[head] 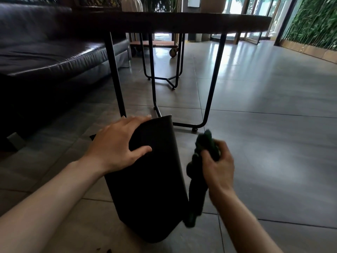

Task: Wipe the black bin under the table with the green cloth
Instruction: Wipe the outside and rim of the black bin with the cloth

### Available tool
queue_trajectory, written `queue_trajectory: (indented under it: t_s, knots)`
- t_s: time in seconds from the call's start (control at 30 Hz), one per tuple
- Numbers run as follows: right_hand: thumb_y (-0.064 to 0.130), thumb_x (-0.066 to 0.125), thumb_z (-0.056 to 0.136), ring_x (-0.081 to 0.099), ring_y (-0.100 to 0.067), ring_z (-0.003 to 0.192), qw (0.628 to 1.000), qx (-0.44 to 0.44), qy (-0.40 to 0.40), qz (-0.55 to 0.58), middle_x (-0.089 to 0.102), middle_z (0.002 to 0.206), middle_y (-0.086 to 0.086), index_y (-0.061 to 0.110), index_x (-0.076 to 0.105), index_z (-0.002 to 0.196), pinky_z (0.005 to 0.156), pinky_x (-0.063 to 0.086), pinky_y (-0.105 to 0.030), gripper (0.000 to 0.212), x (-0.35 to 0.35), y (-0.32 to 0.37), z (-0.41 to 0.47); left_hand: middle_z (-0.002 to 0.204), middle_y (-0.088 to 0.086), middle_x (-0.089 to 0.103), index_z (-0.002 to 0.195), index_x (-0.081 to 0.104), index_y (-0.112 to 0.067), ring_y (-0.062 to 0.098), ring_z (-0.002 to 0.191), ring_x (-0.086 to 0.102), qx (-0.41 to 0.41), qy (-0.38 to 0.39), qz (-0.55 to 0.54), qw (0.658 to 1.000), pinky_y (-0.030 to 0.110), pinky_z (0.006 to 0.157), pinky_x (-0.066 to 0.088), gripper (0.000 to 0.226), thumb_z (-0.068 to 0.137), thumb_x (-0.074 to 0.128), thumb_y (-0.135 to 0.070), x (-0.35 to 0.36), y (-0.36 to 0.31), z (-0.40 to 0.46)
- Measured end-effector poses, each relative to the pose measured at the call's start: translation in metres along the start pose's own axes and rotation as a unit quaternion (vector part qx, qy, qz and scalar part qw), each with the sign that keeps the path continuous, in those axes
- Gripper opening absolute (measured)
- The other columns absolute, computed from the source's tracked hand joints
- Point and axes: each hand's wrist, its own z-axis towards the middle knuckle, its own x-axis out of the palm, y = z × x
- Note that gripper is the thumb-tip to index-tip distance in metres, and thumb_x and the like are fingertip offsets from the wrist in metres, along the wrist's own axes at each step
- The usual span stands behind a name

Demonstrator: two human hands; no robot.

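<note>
Two bare hands are at work low over the grey tiled floor (255, 143). The left hand (118, 145) lies spread on the black bin (155, 189), palm flat on its side and fingers reaching over the far top edge, the thumb pressed against the dark wall, so it steadies the bin rather than closing around anything. The bin stands on the tiles just in front of the round table (182, 21), near its thin black metal legs (116, 79) (not beneath the top from where I stand). The right hand (218, 165) is curled tight on the green cloth (197, 179), which is bunched in the fingers and hangs in a long fold close beside the bin's right wall; whether it touches the wall I cannot tell. A dark leather sofa (45, 52) sits to the left.
</note>
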Motion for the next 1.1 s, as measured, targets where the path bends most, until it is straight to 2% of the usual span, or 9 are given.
queue_trajectory:
  t_s: [0.2, 0.37, 0.53, 0.63, 0.73, 0.8, 0.9, 0.97, 1.1]
  knots:
    - [0.037, 0.058, 0.078, 0.072, -0.021, 0.089, 0.997, -0.005, 0.064, -0.031, 0.074, 0.093, 0.005, 0.038, 0.066, 0.101, 0.086, 0.062, -0.05, 0.024, -0.008, 0.055, 0.043, 0.112, -0.021, 0.069, 0.132, 0.051, -0.048, 0.002, 0.1, 0.067, -0.015, 0.025, -0.085, 0.996, 0.039, 0.091, 0.056, 0.075, 0.068, 0.089, -0.037, -0.013, -0.002, -0.011]
    - [0.016, 0.063, 0.088, 0.074, -0.034, 0.095, 0.99, 0.101, 0.095, -0.034, 0.075, 0.104, -0.01, 0.03, 0.07, 0.114, 0.09, 0.06, -0.055, 0.03, -0.01, 0.029, 0.037, 0.115, -0.022, 0.069, 0.122, 0.058, -0.047, -0.004, 0.119, 0.06, 0.025, 0.073, -0.125, 0.989, 0.04, 0.119, 0.036, 0.074, 0.064, 0.094, -0.018, -0.032, 0.011, -0.026]
    - [0.005, 0.06, 0.094, 0.077, -0.026, 0.069, 0.982, 0.1, 0.162, 0.004, 0.075, 0.091, -0.012, 0.034, 0.069, 0.107, 0.069, 0.065, -0.055, 0.034, -0.004, 0.013, 0.018, 0.126, -0.027, 0.066, 0.117, 0.056, -0.044, -0.004, 0.131, 0.054, 0.062, 0.097, -0.094, 0.989, 0.038, 0.127, 0.02, 0.077, 0.063, 0.093, -0.004, -0.044, 0.034, -0.04]
    - [0.006, 0.061, 0.091, 0.074, -0.02, 0.081, 0.968, 0.004, 0.245, -0.05, 0.068, 0.106, -0.005, 0.053, 0.063, 0.121, 0.067, 0.065, -0.03, 0.056, 0.007, 0.017, 0.013, 0.13, -0.029, 0.065, 0.111, 0.055, -0.042, -0.002, 0.14, 0.045, 0.061, 0.096, -0.09, 0.989, 0.052, 0.125, 0.017, 0.067, 0.069, 0.089, -0.003, -0.044, 0.047, -0.05]
    - [0.005, 0.066, 0.087, 0.056, -0.008, 0.097, 0.93, -0.128, 0.293, -0.181, 0.047, 0.115, 0.003, 0.054, 0.058, 0.133, 0.076, 0.049, -0.002, 0.068, 0.018, 0.023, 0.013, 0.13, -0.029, 0.065, 0.107, 0.059, -0.033, 0.0, 0.141, 0.044, 0.041, 0.086, -0.117, 0.989, 0.062, 0.122, 0.018, 0.041, 0.076, 0.086, -0.026, -0.045, 0.057, -0.054]
    - [0.006, 0.07, 0.086, 0.056, -0.014, 0.102, 0.9, -0.176, 0.319, -0.241, 0.038, 0.123, 0.005, 0.047, 0.063, 0.127, 0.086, 0.056, -0.016, 0.058, 0.023, 0.027, 0.014, 0.128, -0.027, 0.067, 0.106, 0.063, -0.027, 0.0, 0.138, 0.048, 0.025, 0.088, -0.151, 0.984, 0.061, 0.12, 0.024, 0.037, 0.077, 0.085, -0.031, -0.048, 0.062, -0.054]
    - [0.008, 0.073, 0.087, 0.057, -0.023, 0.111, 0.873, -0.202, 0.331, -0.295, 0.034, 0.137, 0.009, 0.035, 0.065, 0.122, 0.095, 0.057, -0.041, 0.045, 0.025, 0.031, 0.02, 0.124, -0.027, 0.069, 0.108, 0.069, -0.041, -0.001, 0.136, 0.051, 0.039, 0.101, -0.153, 0.982, 0.052, 0.121, 0.024, 0.032, 0.079, 0.082, -0.032, -0.05, 0.06, -0.051]
    - [0.011, 0.073, 0.088, 0.056, -0.023, 0.115, 0.859, -0.22, 0.345, -0.309, 0.045, 0.134, 0.009, 0.032, 0.064, 0.124, 0.101, 0.052, -0.044, 0.043, 0.025, 0.032, 0.025, 0.121, -0.026, 0.071, 0.103, 0.07, -0.042, -0.001, 0.135, 0.051, 0.043, 0.091, -0.151, 0.983, 0.048, 0.121, 0.025, 0.032, 0.078, 0.08, -0.024, -0.05, 0.058, -0.049]
    - [0.016, 0.07, 0.091, 0.057, -0.021, 0.1, 0.836, -0.274, 0.351, -0.32, 0.052, 0.115, 0.008, 0.033, 0.059, 0.121, 0.087, 0.053, -0.043, 0.037, 0.022, 0.03, 0.023, 0.122, -0.018, 0.072, 0.098, 0.073, -0.028, -0.003, 0.131, 0.054, 0.037, 0.059, -0.147, 0.987, 0.039, 0.122, 0.031, 0.028, 0.076, 0.082, -0.013, -0.05, 0.06, -0.04]
